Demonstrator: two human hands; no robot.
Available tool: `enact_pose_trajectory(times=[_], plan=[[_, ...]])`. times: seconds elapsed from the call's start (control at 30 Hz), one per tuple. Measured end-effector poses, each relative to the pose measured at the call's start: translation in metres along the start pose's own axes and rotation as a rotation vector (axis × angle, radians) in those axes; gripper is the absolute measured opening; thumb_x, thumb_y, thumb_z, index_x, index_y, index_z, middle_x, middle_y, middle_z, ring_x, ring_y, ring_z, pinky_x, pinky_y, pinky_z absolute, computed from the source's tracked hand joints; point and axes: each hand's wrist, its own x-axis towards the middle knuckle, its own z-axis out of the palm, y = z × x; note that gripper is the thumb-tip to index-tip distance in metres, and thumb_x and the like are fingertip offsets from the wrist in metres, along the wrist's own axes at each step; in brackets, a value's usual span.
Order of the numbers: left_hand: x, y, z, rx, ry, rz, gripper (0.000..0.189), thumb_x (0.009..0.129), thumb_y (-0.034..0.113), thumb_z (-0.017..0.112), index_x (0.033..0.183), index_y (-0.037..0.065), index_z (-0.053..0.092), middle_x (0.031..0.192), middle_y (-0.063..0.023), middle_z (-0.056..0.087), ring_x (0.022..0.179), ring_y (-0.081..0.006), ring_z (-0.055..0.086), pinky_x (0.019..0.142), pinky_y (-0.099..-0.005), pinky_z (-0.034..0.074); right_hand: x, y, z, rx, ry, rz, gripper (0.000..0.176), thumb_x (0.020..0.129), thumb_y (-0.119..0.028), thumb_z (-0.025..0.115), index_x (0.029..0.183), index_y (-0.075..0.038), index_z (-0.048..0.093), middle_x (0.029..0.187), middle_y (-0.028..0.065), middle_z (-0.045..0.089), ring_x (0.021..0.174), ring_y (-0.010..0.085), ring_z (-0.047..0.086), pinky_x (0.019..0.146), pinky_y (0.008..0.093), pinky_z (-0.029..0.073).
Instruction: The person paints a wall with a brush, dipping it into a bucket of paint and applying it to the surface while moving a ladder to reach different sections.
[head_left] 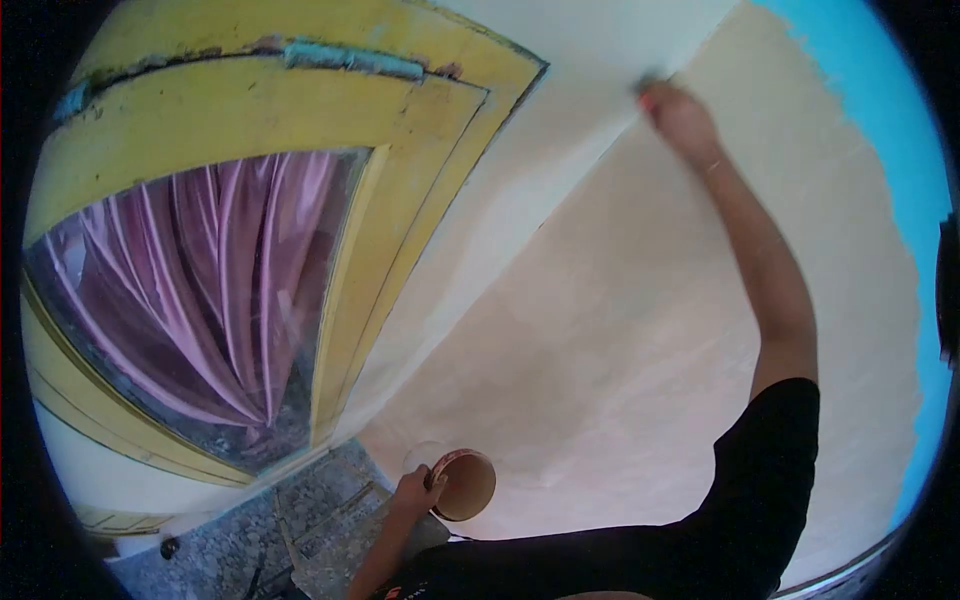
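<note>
My right hand is raised at the corner where the white wall strip meets the beige wall. Its fingers are closed round a brush, blurred, with an orange-red part near the fingers and a dark end against the wall. Low in the view, my left hand grips the rim of a round paint container. The container is tipped so that its brownish inside shows.
A yellow frame with chipped edges and a blue hinge surrounds glass with a pink curtain at the left. Bright blue paint covers the far right wall. Below lies a grey speckled floor.
</note>
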Motion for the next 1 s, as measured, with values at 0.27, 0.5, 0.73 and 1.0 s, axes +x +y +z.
enact_pose_trajectory(times=[0.27, 0.5, 0.73, 1.0], plan=[[-0.001, -0.004, 0.0, -0.014, 0.002, 0.023, 0.039, 0.079, 0.038, 0.06, 0.075, 0.0, 0.05, 0.064, -0.0206, 0.057, 0.064, -0.0394, 0.058, 0.058, -0.0444, 0.045, -0.112, -0.236, 0.105, 0.481, -0.252, -0.212, 0.022, 0.087, -0.023, 0.047, 0.085, -0.007, 0.062, 0.087, 0.0104, 0.061, 0.08, 0.0261, 0.061, 0.07, 0.0397, 0.049], [-0.002, -0.009, 0.0, 0.0, -0.02, 0.013, 0.041, 0.078, 0.04, 0.061, 0.077, 0.001, 0.05, 0.064, -0.0199, 0.058, 0.064, -0.0396, 0.059, 0.058, -0.0442, 0.046, -0.096, -0.199, 0.099, 0.401, -0.412, -0.016, 0.016, 0.086, -0.022, 0.049, 0.091, -0.009, 0.057, 0.089, 0.0107, 0.059, 0.079, 0.0276, 0.06, 0.069, 0.04, 0.049], [-0.001, -0.003, -0.002, -0.015, -0.023, 0.012, 0.04, 0.079, 0.039, 0.061, 0.078, 0.001, 0.05, 0.064, -0.0193, 0.058, 0.063, -0.0393, 0.059, 0.057, -0.0447, 0.046, -0.012, -0.061, -0.026, 0.136, -0.165, 0.213, 0.014, 0.082, -0.013, 0.047, 0.09, -0.013, 0.059, 0.093, 0.0079, 0.059, 0.087, 0.0256, 0.058, 0.074, 0.0368, 0.048], [0.001, -0.005, 0.003, -0.001, -0.001, 0.081, 0.039, 0.079, 0.038, 0.06, 0.077, 0.001, 0.049, 0.062, -0.0195, 0.057, 0.062, -0.0391, 0.058, 0.056, -0.0447, 0.046, -0.081, -0.18, 0.063, 0.243, -0.371, -0.33, 0.016, 0.079, -0.014, 0.049, 0.088, -0.015, 0.062, 0.089, 0.0046, 0.06, 0.09, 0.0214, 0.057, 0.084, 0.0348, 0.043]])
